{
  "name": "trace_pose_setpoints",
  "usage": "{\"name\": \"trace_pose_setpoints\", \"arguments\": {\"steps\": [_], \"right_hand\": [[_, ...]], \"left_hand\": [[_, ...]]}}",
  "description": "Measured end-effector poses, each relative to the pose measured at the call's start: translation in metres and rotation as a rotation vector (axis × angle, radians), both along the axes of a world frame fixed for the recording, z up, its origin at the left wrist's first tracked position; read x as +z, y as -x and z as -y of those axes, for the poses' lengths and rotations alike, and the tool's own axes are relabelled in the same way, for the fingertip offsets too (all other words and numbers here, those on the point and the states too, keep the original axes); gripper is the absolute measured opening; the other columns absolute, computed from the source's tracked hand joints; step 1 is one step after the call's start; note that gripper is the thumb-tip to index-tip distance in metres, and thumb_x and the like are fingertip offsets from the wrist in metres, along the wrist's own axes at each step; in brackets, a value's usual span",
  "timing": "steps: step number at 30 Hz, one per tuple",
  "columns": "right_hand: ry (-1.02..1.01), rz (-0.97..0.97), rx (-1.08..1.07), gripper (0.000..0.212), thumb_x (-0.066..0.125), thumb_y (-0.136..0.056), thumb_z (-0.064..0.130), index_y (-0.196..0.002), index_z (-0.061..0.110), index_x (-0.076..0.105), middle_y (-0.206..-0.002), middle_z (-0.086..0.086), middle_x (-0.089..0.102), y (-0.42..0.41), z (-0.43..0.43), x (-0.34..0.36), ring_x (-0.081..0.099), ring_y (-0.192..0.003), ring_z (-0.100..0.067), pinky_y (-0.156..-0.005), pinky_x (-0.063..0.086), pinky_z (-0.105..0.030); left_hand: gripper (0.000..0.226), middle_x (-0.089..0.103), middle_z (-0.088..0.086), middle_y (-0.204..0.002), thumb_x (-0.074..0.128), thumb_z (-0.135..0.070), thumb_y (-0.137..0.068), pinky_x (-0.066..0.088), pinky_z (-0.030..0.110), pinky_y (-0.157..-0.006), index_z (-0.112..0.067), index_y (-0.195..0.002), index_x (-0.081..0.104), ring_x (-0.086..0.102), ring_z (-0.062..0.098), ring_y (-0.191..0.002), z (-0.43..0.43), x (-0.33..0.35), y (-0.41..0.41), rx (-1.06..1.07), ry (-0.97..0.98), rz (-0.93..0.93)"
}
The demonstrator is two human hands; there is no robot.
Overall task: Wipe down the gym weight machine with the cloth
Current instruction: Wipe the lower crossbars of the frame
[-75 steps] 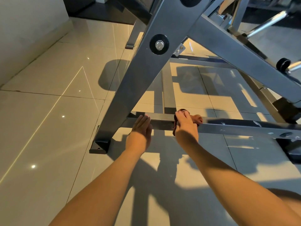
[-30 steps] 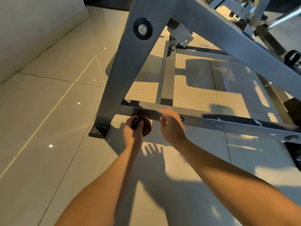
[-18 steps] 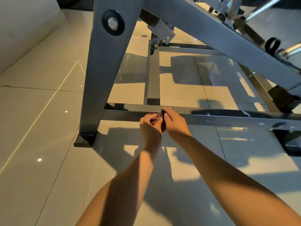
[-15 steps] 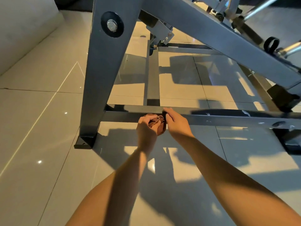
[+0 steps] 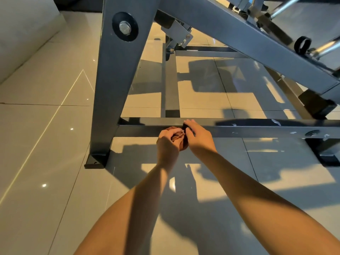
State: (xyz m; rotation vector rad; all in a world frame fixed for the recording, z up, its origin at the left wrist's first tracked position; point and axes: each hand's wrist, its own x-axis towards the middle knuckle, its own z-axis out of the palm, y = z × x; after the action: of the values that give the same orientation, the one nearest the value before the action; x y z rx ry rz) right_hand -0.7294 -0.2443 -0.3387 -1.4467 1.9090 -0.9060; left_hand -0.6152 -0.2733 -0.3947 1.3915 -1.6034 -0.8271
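Both hands meet low at the frame. The left hand [image 5: 167, 144] is clenched round a small brown bunched cloth [image 5: 182, 144], fingers curled over the wad. The right hand [image 5: 200, 138] is just beside it, fingers bent toward the cloth's far edge and the bar top. Whether it's pinching the cloth or only touching it I cannot tell, since the contact is hidden. The cloth sits against the front face of the low horizontal grey steel crossbar [image 5: 248, 130] of the grey-painted steel gym weight machine [image 5: 114, 85], near the angled upright leg. Glossy beige floor tiles [image 5: 46, 144] lie below.

Handling, as a guess: the cloth is soft, light and limp and wads easily, so it's best held balled in the palm with a flat patch left facing the metal. The machine is rigid and heavy and likely won't shift under pressure. Smooth paint should let the cloth slide, though bar corners and the hex bolt head [image 5: 125, 27] may snag it.
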Motion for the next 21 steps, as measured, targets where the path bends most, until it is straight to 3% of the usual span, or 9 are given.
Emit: {"name": "trace_pose_setpoints", "arguments": {"steps": [2, 5, 7, 10, 13, 16, 17, 20, 21], "right_hand": [[0.001, 0.003, 0.000, 0.039, 0.047, -0.106, 0.018, -0.144, 0.019, 0.056, -0.156, -0.004, 0.046, 0.001, 0.000, 0.001, 0.037, -0.147, -0.017, -0.117, 0.026, -0.024], [0.012, 0.023, -0.009, 0.041, 0.047, -0.104, 0.018, -0.145, 0.020, 0.056, -0.157, -0.004, 0.045, -0.003, -0.002, 0.001, 0.038, -0.146, -0.016, -0.118, 0.029, -0.028], [0.013, 0.033, -0.011, 0.042, 0.047, -0.104, 0.017, -0.145, 0.020, 0.055, -0.158, -0.003, 0.043, -0.004, -0.002, 0.001, 0.037, -0.147, -0.016, -0.120, 0.030, -0.030], [0.005, 0.052, -0.009, 0.043, 0.048, -0.104, 0.018, -0.146, 0.021, 0.055, -0.158, -0.003, 0.043, -0.004, -0.003, 0.000, 0.037, -0.147, -0.017, -0.122, 0.029, -0.035], [-0.003, 0.061, -0.010, 0.041, 0.049, -0.105, 0.018, -0.146, 0.020, 0.055, -0.157, -0.002, 0.044, -0.002, -0.002, 0.001, 0.038, -0.147, -0.017, -0.122, 0.029, -0.034], [-0.022, 0.066, -0.014, 0.042, 0.049, -0.105, 0.020, -0.147, 0.024, 0.053, -0.160, -0.001, 0.040, -0.001, -0.004, 0.001, 0.040, -0.145, -0.019, -0.122, 0.031, -0.037], [-0.023, 0.064, -0.015, 0.043, 0.049, -0.105, 0.020, -0.147, 0.025, 0.053, -0.161, 0.000, 0.039, -0.001, -0.004, 0.001, 0.041, -0.145, -0.020, -0.121, 0.032, -0.037], [-0.014, 0.057, -0.018, 0.044, 0.048, -0.105, 0.020, -0.148, 0.027, 0.052, -0.162, 0.000, 0.036, -0.002, -0.004, -0.002, 0.042, -0.144, -0.021, -0.119, 0.033, -0.034], [-0.017, 0.057, -0.022, 0.044, 0.048, -0.105, 0.020, -0.148, 0.026, 0.051, -0.162, -0.001, 0.036, -0.003, -0.004, -0.001, 0.041, -0.144, -0.021, -0.119, 0.032, -0.033]], "left_hand": [[0.025, 0.064, 0.003, -0.116, 0.069, -0.018, -0.094, 0.036, -0.001, -0.079, -0.011, -0.118, 0.073, 0.056, 0.011, -0.101, 0.004, -0.005, -0.020, 0.045, -0.051, 0.058], [0.027, 0.067, 0.004, -0.115, 0.065, -0.010, -0.090, 0.043, 0.018, -0.083, -0.014, -0.115, 0.072, 0.061, 0.020, -0.104, 0.013, -0.020, -0.052, 0.260, -0.140, 0.027], [0.027, 0.065, 0.001, -0.113, 0.064, -0.011, -0.090, 0.046, 0.024, -0.086, -0.015, -0.116, 0.069, 0.058, 0.015, -0.102, 0.009, -0.018, -0.049, 0.288, -0.143, 0.004], [0.017, 0.064, -0.004, -0.107, 0.066, -0.015, -0.091, 0.048, 0.015, -0.090, -0.019, -0.108, 0.069, 0.056, -0.006, -0.097, -0.001, -0.005, -0.016, 0.104, -0.046, -0.028], [0.023, 0.063, 0.004, -0.118, 0.066, -0.017, -0.093, 0.050, 0.020, -0.094, -0.017, -0.116, 0.071, 0.059, 0.002, -0.102, -0.006, 0.002, 0.008, -0.009, -0.038, -0.091], [0.022, 0.064, 0.000, -0.114, 0.065, -0.015, -0.095, 0.048, 0.005, -0.078, -0.015, -0.117, 0.070, 0.059, -0.002, -0.096, -0.003, 0.005, -0.004, 0.045, -0.062, -0.128], [0.024, 0.064, 0.000, -0.113, 0.064, -0.016, -0.095, 0.049, 0.005, -0.076, -0.015, -0.119, 0.069, 0.060, 0.000, -0.097, 0.001, 0.000, -0.012, 0.115, -0.089, -0.127], [0.036, 0.065, 0.001, -0.117, 0.059, -0.028, -0.090, 0.060, 0.030, -0.087, -0.020, -0.126, 0.063, 0.062, 0.014, -0.107, 0.004, -0.008, -0.023, 0.249, -0.191, -0.166], [0.033, 0.066, 0.000, -0.114, 0.059, -0.027, -0.090, 0.060, 0.032, -0.087, -0.022, -0.123, 0.064, 0.063, 0.014, -0.105, 0.002, -0.005, -0.019, 0.251, -0.190, -0.190]]}}
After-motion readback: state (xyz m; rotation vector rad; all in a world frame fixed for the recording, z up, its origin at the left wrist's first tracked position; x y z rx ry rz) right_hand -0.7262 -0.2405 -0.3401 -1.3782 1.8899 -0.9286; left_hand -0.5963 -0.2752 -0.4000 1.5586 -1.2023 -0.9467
